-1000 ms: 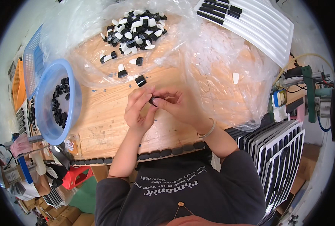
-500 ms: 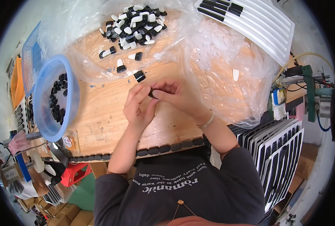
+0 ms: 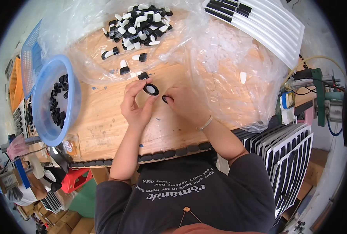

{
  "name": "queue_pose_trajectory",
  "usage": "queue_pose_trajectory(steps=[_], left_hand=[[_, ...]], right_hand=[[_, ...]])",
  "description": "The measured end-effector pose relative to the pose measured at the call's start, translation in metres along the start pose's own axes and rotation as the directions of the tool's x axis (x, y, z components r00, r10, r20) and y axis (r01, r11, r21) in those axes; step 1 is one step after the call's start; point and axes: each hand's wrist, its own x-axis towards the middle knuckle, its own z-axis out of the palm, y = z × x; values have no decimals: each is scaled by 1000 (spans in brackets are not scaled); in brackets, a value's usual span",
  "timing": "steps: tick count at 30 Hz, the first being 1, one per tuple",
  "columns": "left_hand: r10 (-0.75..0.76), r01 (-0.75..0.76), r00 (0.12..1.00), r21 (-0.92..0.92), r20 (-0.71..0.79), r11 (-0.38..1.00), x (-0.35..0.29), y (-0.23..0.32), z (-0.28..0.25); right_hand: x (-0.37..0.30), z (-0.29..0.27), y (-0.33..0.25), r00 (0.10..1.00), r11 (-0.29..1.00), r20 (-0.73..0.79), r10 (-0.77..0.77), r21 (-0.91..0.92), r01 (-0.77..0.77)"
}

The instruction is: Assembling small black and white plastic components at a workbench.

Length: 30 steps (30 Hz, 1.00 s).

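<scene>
Between the thumb and fingers of my left hand point(image 3: 136, 108) is a black oval cap with a white centre point(image 3: 151, 89), its oval face turned toward me. Just to its right, my right hand point(image 3: 187, 104) pinches a small dark oval piece point(image 3: 165, 99); the two pieces are apart. A black block-like piece point(image 3: 143, 75) lies right beyond my left fingertips. Farther off, a few black caps with white tongue-shaped inserts point(image 3: 124, 68) lie loose. Behind them rises a heap of the same black and white pieces point(image 3: 140, 29).
At the left stands a blue basin point(image 3: 75, 105) with several black pieces inside. Clear plastic sheeting point(image 3: 235, 109) covers the table's right part, with one white piece point(image 3: 243, 77) on it. A white ribbed tray point(image 3: 271, 35) lies at the far right. Slotted panels point(image 3: 290, 160) stand below the table edge.
My hands have drawn apart from each other. The cap in my left hand now shows its white centre, and a separate dark piece shows in my right fingers.
</scene>
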Motion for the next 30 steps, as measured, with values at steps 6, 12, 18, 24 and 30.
queue_pose_trajectory(steps=[6,12,18,24,30], left_hand=[[-81,53,983,168,165,984,-5,0,-1],[-143,132,988,161,60,978,0,-2,-6],[-190,181,981,162,45,970,-1,3,-7],[-162,152,985,143,60,978,-3,3,-1],[-176,162,978,119,112,980,-2,9,1]], right_hand=[[6,-19,-7,954,732,-199,222,680,-28],[2,-24,21,982,993,-159,-105,31,111],[7,-82,49,700,875,-588,406,30,-483],[5,-70,93,760,857,-533,372,-116,-501],[7,-66,87,763,807,-573,299,-276,-523]])
